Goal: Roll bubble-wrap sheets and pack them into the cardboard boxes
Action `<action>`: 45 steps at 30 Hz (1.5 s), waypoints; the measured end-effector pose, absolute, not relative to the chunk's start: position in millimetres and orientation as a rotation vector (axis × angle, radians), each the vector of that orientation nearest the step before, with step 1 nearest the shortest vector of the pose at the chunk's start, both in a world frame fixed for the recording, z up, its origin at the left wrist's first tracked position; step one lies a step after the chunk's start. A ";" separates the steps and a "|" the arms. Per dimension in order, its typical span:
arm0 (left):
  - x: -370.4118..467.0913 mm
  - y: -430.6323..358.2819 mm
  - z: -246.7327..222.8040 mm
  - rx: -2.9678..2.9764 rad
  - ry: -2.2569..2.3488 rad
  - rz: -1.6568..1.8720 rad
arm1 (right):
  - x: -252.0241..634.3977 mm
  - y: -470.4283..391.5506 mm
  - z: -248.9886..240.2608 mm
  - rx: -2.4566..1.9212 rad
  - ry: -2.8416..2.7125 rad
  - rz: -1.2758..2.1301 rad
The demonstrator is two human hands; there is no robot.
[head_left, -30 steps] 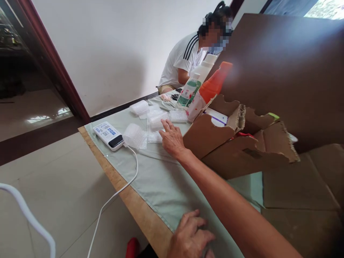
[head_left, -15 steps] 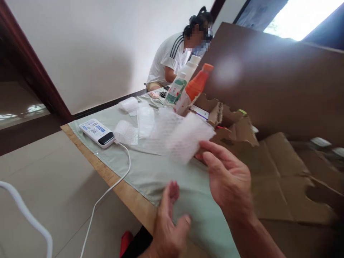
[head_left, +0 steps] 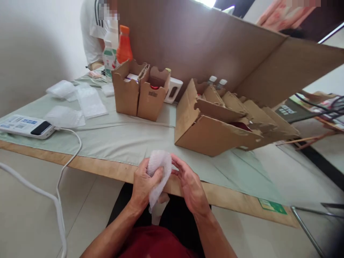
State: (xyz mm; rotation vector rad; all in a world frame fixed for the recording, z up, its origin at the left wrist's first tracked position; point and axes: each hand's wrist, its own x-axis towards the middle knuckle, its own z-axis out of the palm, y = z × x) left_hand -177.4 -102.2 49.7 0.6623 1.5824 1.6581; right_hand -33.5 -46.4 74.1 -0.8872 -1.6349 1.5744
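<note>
A folded piece of bubble wrap [head_left: 161,159] is in my left hand [head_left: 142,188], just over the table's front edge. The left thumb presses on its near face, while the fingers behind it are partly hidden. To its right is my right hand [head_left: 192,188], fingers extended and apart, the tips close to the wrap's right edge. Whether those tips touch it I cannot tell. More bubble wrap pieces lie at the left of the table, among them a rolled one [head_left: 63,116] and a flat one [head_left: 91,102].
Cardboard organisers [head_left: 152,96] stand at the back, and a larger divided cardboard box [head_left: 215,136] is to the right. Bottles, including an orange one [head_left: 124,46], are behind. A white power bank [head_left: 27,125] with a cable sits at left. Another person [head_left: 92,39] is at the far side.
The bubble wrap has come from over the table to near my lap, moving from my right hand into my left. My view has turned right.
</note>
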 end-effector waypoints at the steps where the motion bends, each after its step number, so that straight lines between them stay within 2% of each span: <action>1: -170.3 -100.7 52.7 0.686 1.648 1.668 | -22.6 -55.6 75.5 -0.859 -1.657 1.578; 6: -145.4 -92.7 64.5 0.864 1.755 1.681 | 6.5 -82.8 77.5 -1.147 -1.718 1.389; 9: -150.6 -88.9 66.9 0.785 1.484 1.648 | 21.9 -70.1 78.1 -1.289 -1.560 1.270; 16: -176.9 -93.1 68.9 0.447 1.088 1.543 | 67.0 -43.1 85.7 -1.148 -1.446 1.361; 18: -171.2 -102.8 65.8 0.465 1.144 1.579 | 69.0 -45.3 87.8 -1.105 -1.453 1.358; 21: -155.2 -119.0 62.8 0.836 1.512 1.636 | 66.3 -49.1 89.6 -1.046 -1.454 1.338; 24: -137.5 -125.2 64.7 1.198 1.772 1.449 | 62.7 -50.5 91.0 -1.027 -1.534 1.341; 31: -118.1 -92.0 60.0 1.120 1.740 1.340 | 71.6 -57.6 97.9 -0.902 -1.645 1.497; 39: -191.0 -103.7 80.2 0.961 1.807 1.407 | 140.7 -33.2 88.7 -1.312 -1.524 0.968; 45: -216.9 -94.2 74.5 1.042 1.993 1.330 | 118.8 31.9 85.9 -1.402 -1.821 0.627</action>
